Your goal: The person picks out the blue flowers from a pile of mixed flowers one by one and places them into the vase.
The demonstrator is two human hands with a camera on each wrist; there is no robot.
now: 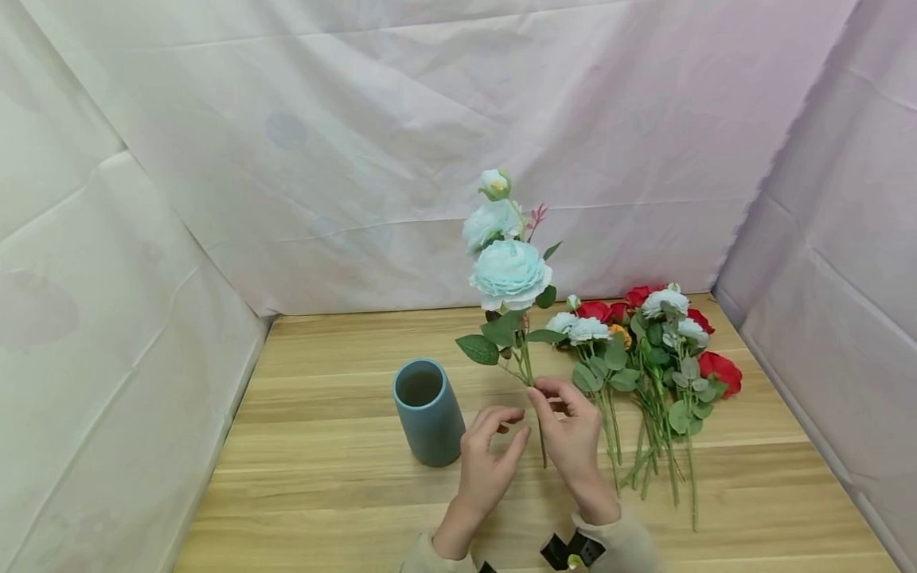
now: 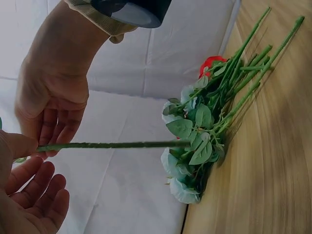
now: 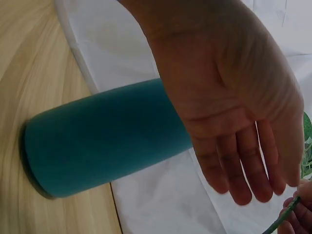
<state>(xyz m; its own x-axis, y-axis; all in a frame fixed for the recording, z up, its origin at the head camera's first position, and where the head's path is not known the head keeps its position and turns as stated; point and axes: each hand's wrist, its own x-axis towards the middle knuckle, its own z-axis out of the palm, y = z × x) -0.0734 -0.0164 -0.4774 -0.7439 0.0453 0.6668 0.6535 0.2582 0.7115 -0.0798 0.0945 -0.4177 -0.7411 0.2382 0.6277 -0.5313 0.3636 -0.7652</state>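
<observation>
My right hand (image 1: pixel 571 430) pinches the stem of a pale blue peony spray (image 1: pixel 510 274) between thumb and fingertips, holding it upright above the table. The spray has two full blooms, a bud at the top and green leaves; its bare lower stem (image 2: pixel 112 145) hangs below the pinch. Just left of that stem, my left hand (image 1: pixel 487 461) has its fingers loosely bent and grips nothing. In the right wrist view the palm of the left hand (image 3: pixel 229 97) partly covers the blue-grey vase (image 3: pixel 107 136). That vase stands upright left of both hands, its mouth facing up.
On the right of the wooden table (image 1: pixel 322 493) lies a pile of flowers, with red roses (image 1: pixel 719 372), pale blue blooms (image 1: pixel 666 302), an orange flower (image 1: pixel 620 336) and green stems pointing toward me. White cloth (image 1: pixel 401 159) hangs behind and at both sides.
</observation>
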